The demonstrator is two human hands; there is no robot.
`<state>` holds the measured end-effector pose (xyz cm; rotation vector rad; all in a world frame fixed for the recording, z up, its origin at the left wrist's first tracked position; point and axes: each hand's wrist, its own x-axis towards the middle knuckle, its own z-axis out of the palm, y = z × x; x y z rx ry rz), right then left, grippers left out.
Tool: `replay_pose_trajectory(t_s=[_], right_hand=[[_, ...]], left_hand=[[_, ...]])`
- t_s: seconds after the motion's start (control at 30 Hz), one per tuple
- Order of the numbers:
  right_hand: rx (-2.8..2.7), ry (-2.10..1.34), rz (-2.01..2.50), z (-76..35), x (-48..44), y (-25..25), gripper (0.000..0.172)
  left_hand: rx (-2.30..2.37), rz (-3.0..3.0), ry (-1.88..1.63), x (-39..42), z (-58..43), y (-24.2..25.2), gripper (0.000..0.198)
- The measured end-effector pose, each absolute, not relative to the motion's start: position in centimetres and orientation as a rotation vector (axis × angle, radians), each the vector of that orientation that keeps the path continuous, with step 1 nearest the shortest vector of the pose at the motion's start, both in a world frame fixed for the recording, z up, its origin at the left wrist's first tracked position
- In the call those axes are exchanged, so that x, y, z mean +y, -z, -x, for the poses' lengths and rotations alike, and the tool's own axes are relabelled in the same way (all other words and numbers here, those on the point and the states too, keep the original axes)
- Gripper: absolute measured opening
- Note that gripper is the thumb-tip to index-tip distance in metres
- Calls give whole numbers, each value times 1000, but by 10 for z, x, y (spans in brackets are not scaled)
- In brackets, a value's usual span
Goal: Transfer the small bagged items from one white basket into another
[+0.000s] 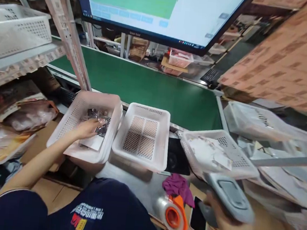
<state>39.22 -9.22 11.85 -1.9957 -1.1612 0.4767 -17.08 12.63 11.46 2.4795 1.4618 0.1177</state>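
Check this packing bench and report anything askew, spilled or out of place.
A crumpled purple cloth lies loose on the bench beside the tape dispenser. The right basket sits skewed against the straighter middle basket. Nothing looks spilled or broken.

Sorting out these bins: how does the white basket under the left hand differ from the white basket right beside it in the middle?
The left basket holds crinkly packets and a white sheet, with the left hand reaching in; the middle basket holds nothing, its mesh floor bare. The left basket sits turned at an angle; the middle basket sits squarer to the green conveyor. Both are white perforated plastic, touching side by side.
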Motion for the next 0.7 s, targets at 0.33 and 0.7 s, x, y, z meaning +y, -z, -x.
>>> replay_pose_trajectory(t_s=[0.33, 0.7], right_hand=[[-1640, -1057, 1474, -276, -53, -133, 33], [-1462, -1272, 1265, -250, 7, -160, 52]], left_hand=[[1525, -2567, -304, 126, 182, -127, 26], [863, -3190, -1392, 132, 65, -112, 22]])
